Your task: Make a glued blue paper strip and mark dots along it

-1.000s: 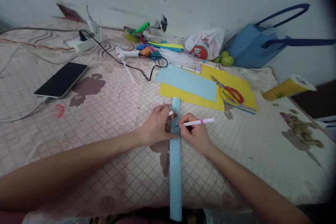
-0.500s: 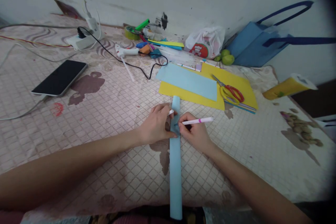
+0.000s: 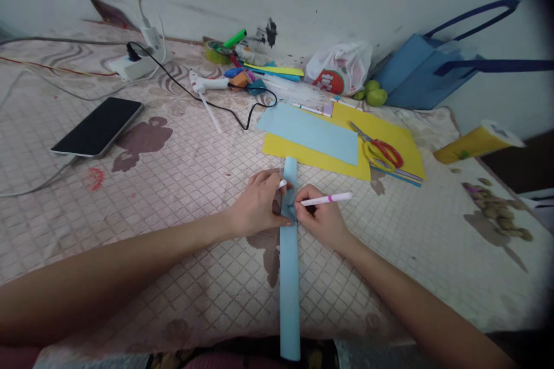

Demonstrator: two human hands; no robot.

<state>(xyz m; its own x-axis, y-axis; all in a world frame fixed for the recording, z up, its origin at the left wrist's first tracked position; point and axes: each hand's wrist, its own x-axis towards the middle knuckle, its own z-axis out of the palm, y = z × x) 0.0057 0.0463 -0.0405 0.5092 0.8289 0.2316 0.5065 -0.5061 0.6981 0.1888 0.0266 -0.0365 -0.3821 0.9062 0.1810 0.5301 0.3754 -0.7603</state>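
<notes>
A long light-blue paper strip (image 3: 289,282) runs from mid-table over the near edge. My left hand (image 3: 261,202) presses on its left side, thumb and fingers on the paper, with a small white pen cap (image 3: 282,184) held between the fingers. My right hand (image 3: 322,219) is closed around a white pen with a pink band (image 3: 326,199), its tip on the strip between both hands. Small dark marks show at the tip.
Beyond the hands lie a light-blue sheet (image 3: 311,132), yellow sheets (image 3: 389,127) and scissors (image 3: 383,150). A phone (image 3: 98,127), glue gun (image 3: 210,84) and power strip (image 3: 134,66) are at left. A blue bag (image 3: 424,72), green fruit (image 3: 375,97) and yellow roll (image 3: 471,143) stand right.
The pen tip has shifted very slightly on the strip. Both hands otherwise keep almost the same place.
</notes>
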